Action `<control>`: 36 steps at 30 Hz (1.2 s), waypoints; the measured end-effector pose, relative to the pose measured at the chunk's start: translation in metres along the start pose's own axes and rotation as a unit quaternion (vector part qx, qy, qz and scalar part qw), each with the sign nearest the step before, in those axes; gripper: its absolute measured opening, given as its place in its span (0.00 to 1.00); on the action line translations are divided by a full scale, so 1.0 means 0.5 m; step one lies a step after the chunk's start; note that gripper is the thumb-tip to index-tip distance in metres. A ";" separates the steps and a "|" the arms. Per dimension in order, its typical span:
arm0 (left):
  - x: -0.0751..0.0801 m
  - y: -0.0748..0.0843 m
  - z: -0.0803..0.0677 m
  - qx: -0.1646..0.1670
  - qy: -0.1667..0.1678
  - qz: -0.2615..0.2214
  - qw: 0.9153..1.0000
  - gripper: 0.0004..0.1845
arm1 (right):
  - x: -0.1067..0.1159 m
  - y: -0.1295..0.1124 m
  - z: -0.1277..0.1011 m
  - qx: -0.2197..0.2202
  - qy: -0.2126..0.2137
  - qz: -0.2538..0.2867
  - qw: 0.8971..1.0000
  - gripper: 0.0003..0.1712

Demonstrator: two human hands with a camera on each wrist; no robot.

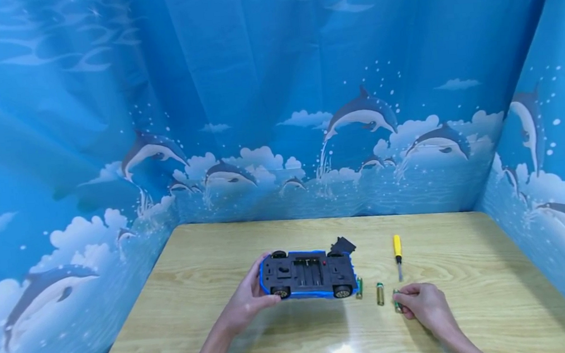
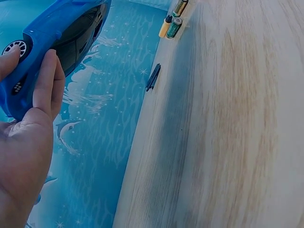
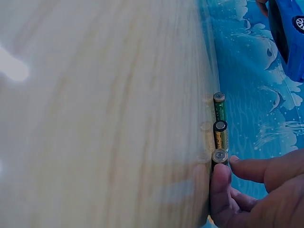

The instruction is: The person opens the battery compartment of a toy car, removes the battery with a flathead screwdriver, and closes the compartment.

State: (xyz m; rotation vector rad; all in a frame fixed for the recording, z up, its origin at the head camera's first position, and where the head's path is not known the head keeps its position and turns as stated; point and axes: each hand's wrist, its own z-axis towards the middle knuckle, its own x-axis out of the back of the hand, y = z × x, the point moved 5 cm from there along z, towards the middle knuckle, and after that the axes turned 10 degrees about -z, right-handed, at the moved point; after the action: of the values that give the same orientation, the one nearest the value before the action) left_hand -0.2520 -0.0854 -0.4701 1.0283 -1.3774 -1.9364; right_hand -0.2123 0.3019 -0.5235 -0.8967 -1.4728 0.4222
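Note:
My left hand [image 1: 245, 303] grips one end of a blue toy car [image 1: 318, 292], held up over the table with its black underside showing. An uncovered battery compartment [image 1: 308, 272] with slots is in the middle of that underside. With thumb and fingertips my right hand [image 1: 427, 307] pinches a green-and-gold battery [image 3: 220, 156] standing at the right end of a short row on the table. Beside it lies a second battery [image 1: 380, 294]. A third battery [image 1: 359, 288] is partly hidden by the car in the head view.
A screwdriver [image 1: 397, 250] with a yellow handle lies behind the batteries. Behind the car is a flat black piece [image 1: 343, 245], partly covered by it. The wooden table [image 1: 208, 244] ends at a blue dolphin-print curtain [image 1: 254, 89] at the back and sides.

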 end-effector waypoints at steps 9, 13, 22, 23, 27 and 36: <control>0.012 0.006 -0.007 -0.006 0.007 -0.001 1.000 0.56 | 0.024 -0.013 -0.001 0.004 -0.002 -0.005 1.000 0.22; 0.020 0.010 -0.009 -0.015 0.007 -0.007 1.000 0.55 | 0.047 -0.036 0.012 0.028 0.035 -0.037 0.998 0.24; 0.029 0.008 -0.017 -0.012 0.011 0.002 1.000 0.55 | 0.066 -0.104 0.061 0.101 0.094 -0.073 0.988 0.22; 0.030 0.008 -0.019 -0.013 0.011 0.001 1.000 0.55 | 0.064 -0.112 0.067 0.110 0.095 -0.076 0.986 0.23; 0.032 0.006 -0.022 -0.011 0.013 -0.002 1.000 0.56 | 0.052 -0.143 0.092 0.140 0.086 -0.093 0.982 0.26; 0.035 0.007 -0.026 -0.004 0.018 -0.003 1.000 0.57 | -0.007 -0.189 0.152 0.184 0.046 -0.112 0.975 0.33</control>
State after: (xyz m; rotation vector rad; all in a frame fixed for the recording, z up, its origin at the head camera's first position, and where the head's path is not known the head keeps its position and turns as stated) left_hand -0.2512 -0.1073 -0.4739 1.0611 -1.3479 -1.9166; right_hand -0.3110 0.2597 -0.4669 -0.4443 -1.3364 0.4599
